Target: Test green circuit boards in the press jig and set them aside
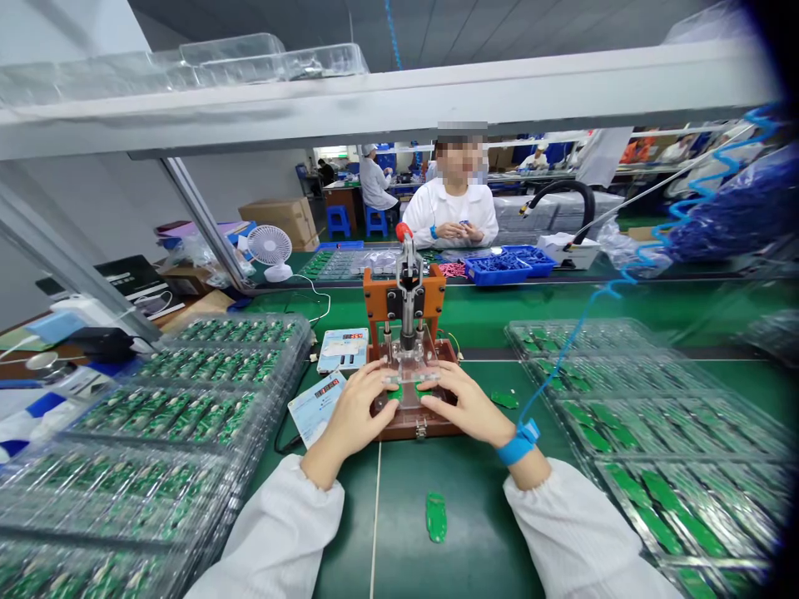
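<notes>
A test fixture (405,304) with an orange frame, a red-tipped lever and a clear plate stands in front of me. Two small green circuit boards sit in its brown base. My left hand (362,403) grips the left circuit board (394,394) between thumb and fingers. On the other side, my right hand (468,403), with a blue wrist strap (519,443), has thumb and fingers at the right circuit board (423,389). Fingers and the clear plate partly cover both boards. A loose green board (436,517) lies on the mat nearer to me, and another loose board (504,400) lies right of the fixture.
Stacked clear trays (187,399) full of boards flank me on the left; partly filled trays (662,466) are on the right. Two meters with red digits (343,350) stand left of the fixture. A coiled blue cord (580,320) hangs at right. Across the bench sits a co-worker (450,208).
</notes>
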The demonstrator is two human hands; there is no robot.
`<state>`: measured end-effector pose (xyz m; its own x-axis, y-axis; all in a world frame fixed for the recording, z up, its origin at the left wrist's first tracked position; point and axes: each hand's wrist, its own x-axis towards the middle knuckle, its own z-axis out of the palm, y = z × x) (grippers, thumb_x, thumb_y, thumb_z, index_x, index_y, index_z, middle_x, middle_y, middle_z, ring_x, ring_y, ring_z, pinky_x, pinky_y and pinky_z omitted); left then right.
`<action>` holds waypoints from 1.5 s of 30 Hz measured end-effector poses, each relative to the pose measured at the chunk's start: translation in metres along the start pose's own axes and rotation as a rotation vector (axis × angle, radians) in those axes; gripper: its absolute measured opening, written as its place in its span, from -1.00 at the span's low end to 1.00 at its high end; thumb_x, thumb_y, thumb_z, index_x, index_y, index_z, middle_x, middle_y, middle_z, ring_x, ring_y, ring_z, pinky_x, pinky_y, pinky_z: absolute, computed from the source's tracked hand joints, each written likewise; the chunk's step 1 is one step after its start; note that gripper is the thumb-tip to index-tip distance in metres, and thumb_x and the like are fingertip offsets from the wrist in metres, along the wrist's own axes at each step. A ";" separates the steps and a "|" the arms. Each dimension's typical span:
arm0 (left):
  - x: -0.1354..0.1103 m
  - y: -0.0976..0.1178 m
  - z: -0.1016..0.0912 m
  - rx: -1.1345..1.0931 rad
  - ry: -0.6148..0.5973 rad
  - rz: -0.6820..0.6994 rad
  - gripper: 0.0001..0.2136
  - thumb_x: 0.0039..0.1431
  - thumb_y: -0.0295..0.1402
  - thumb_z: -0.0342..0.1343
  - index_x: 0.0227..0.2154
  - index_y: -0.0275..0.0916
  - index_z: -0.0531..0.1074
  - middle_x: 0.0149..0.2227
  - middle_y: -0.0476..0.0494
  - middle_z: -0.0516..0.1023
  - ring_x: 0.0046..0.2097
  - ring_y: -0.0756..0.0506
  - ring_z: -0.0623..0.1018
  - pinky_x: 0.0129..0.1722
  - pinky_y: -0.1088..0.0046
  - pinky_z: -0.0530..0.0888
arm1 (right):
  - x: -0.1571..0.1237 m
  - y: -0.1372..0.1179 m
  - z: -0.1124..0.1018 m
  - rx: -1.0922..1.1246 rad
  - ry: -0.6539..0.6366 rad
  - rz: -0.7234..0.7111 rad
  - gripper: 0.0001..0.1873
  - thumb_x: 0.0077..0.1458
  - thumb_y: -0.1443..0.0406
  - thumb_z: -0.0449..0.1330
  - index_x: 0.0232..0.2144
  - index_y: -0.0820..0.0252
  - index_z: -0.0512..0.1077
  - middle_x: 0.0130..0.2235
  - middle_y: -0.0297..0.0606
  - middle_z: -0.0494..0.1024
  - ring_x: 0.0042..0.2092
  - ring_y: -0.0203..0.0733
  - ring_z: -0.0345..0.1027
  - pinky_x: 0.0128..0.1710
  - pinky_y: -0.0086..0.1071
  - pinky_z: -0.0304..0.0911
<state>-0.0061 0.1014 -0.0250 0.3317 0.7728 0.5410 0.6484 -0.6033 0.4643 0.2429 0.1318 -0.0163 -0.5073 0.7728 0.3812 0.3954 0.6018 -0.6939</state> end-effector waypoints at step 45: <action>-0.026 0.050 0.049 -0.117 -0.227 0.398 -0.83 0.32 -0.27 0.13 -0.25 -0.25 0.55 -0.15 -0.13 0.65 0.09 -0.21 0.53 0.16 0.20 0.42 | 0.040 -0.109 -0.013 0.045 0.511 -0.584 -0.44 0.31 0.56 0.12 0.25 0.01 0.40 0.22 -0.31 0.51 0.31 -0.08 0.34 0.35 -0.09 0.32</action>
<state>0.0509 0.0613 -0.0498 0.6889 0.4925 0.5318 0.3630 -0.8695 0.3350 0.1894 0.0997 0.0829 -0.2035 0.3367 0.9194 0.1361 0.9396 -0.3140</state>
